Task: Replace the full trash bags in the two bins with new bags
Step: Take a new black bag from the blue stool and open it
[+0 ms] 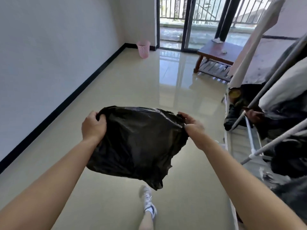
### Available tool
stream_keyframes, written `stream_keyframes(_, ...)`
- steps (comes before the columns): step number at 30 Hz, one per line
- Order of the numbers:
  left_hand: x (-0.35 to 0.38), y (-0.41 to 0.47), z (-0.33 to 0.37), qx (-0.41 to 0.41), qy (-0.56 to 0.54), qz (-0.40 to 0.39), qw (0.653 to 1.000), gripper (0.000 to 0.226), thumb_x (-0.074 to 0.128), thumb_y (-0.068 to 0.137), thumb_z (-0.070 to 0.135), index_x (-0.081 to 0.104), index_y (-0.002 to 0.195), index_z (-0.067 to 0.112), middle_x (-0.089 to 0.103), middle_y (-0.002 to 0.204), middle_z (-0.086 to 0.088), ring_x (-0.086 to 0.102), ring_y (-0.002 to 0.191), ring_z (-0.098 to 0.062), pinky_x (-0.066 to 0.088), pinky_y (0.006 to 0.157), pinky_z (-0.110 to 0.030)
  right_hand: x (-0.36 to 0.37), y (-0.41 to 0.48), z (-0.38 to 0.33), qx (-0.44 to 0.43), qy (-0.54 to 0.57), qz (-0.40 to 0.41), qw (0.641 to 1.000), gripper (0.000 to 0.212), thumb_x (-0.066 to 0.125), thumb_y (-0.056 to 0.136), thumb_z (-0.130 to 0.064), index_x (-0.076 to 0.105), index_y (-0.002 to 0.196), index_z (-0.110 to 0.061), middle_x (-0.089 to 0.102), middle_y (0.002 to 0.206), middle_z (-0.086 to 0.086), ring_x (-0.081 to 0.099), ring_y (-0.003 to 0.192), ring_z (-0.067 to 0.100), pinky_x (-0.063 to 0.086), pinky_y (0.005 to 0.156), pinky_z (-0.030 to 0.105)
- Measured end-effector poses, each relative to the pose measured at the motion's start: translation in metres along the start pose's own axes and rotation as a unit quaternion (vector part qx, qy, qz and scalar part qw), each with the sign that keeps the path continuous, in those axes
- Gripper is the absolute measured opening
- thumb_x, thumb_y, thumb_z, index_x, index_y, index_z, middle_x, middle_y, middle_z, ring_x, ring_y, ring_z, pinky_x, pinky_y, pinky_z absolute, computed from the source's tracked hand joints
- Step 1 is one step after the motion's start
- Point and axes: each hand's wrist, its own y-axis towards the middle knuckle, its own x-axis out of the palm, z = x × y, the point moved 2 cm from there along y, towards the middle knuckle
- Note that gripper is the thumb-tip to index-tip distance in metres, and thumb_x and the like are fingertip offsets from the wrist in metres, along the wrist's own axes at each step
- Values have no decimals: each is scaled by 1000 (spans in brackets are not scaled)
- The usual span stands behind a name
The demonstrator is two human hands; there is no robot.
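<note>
Tear risk: we are judging the black bag [139, 143] as thin film, and its lower edge is already looking ragged, so pulling the two held corners apart too hard could be ripping it.
Opening risk: we are not seeing a mouth gaping yet (the layers are looking stuck together), so fingers could be sliding over the plastic without separating it.
Slip risk: the floor [132, 83] is looking glossy, possibly wet near the door, and the shoe [147, 201] is stepping across it while the bag is blocking part of our downward view.
Snag risk: the drying rack [249, 130] is standing close on the right, where loose plastic could be catching.
Left hand [93, 125]: fingers are curling round the bag's upper left corner, gripping it.
Right hand [191, 123]: thumb and fingers are pinching the upper right edge.
Bag position: it is hanging in the air between both hands, sagging below and toward us, clear of the floor.
Pink bin [143, 48]: it is standing in the far corner by the wall, well apart from the bag, and we are seeing no liner in it.
</note>
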Motion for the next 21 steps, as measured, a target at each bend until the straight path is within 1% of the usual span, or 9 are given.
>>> stream_keyframes(2, 21, 53, 6, -8, -10, 0, 1000, 27, 49, 96, 29, 58, 90, 4, 60, 84, -10, 55, 82, -31, 42, 73, -37, 15, 57, -18, -45, -68, -14, 997, 56, 55, 87, 17, 59, 129, -20, 68, 105, -4, 67, 66, -5, 49, 58, 12)
stream_keyframes(4, 42, 110, 15, -12, -25, -9, 1000, 28, 50, 96, 29, 58, 91, 3, 60, 84, -11, 56, 83, -33, 43, 73, -39, 30, 116, -39, -67, -84, -8, 994, 49, 68, 83, 12, 62, 125, -12, 69, 98, 3, 67, 66, 0, 50, 62, 16)
stream_keyframes(7, 71, 196, 47, 2, -48, -52, 997, 27, 52, 95, 35, 58, 91, 9, 61, 84, -7, 59, 87, -33, 42, 69, -37, 45, 202, -82, -88, -137, 47, 986, 27, 76, 80, -6, 74, 99, -25, 71, 84, 7, 59, 68, 12, 48, 70, 29)
stream_keyframes(9, 92, 255, 78, 36, -58, -113, 991, 30, 54, 94, 44, 59, 100, 15, 62, 94, -6, 60, 91, -29, 44, 71, -36, 50, 253, -114, -124, -190, 92, 969, 8, 77, 76, -25, 74, 80, -31, 64, 82, 3, 56, 71, 12, 46, 71, 28)
stream_keyframes(10, 104, 282, 95, 58, -66, -142, 986, 36, 54, 93, 50, 59, 106, 16, 63, 102, -8, 60, 96, -28, 47, 76, -37, 51, 274, -131, -139, -206, 110, 962, 4, 75, 75, -32, 73, 75, -27, 62, 82, 2, 56, 72, 11, 46, 71, 29)
stream_keyframes(12, 132, 334, 127, 76, -69, -170, 980, 64, 52, 86, 68, 56, 123, 15, 57, 123, -16, 56, 115, -32, 49, 95, -44, 50, 315, -158, -143, -204, 124, 960, 24, 67, 73, -38, 70, 72, -15, 61, 72, 1, 54, 67, 10, 45, 67, 31)
stream_keyframes(14, 166, 373, 154, 94, -35, -142, 985, 72, 59, 86, 62, 47, 135, 12, 45, 137, -18, 42, 130, -32, 37, 110, -45, 47, 355, -174, -119, -163, 128, 971, 27, 63, 73, -36, 65, 71, -9, 55, 62, -4, 49, 61, 10, 45, 62, 34)
stream_keyframes(17, 217, 420, 190, 115, 36, -20, 993, 57, 70, 84, 42, 49, 125, 9, 48, 126, -17, 44, 121, -32, 39, 98, -40, 36, 427, -188, -83, -93, 138, 983, 27, 62, 79, -30, 64, 76, -4, 56, 65, 3, 53, 61, 17, 50, 55, 33)
stream_keyframes(21, 302, 496, 221, 53, -7, -72, 996, 36, 66, 86, 30, 50, 111, 10, 57, 84, 1, 58, 91, -27, 38, 76, -31, 19, 545, -205, -42, -8, 132, 990, 18, 63, 94, -29, 72, 88, -14, 63, 70, 0, 57, 60, 13, 47, 44, 22)
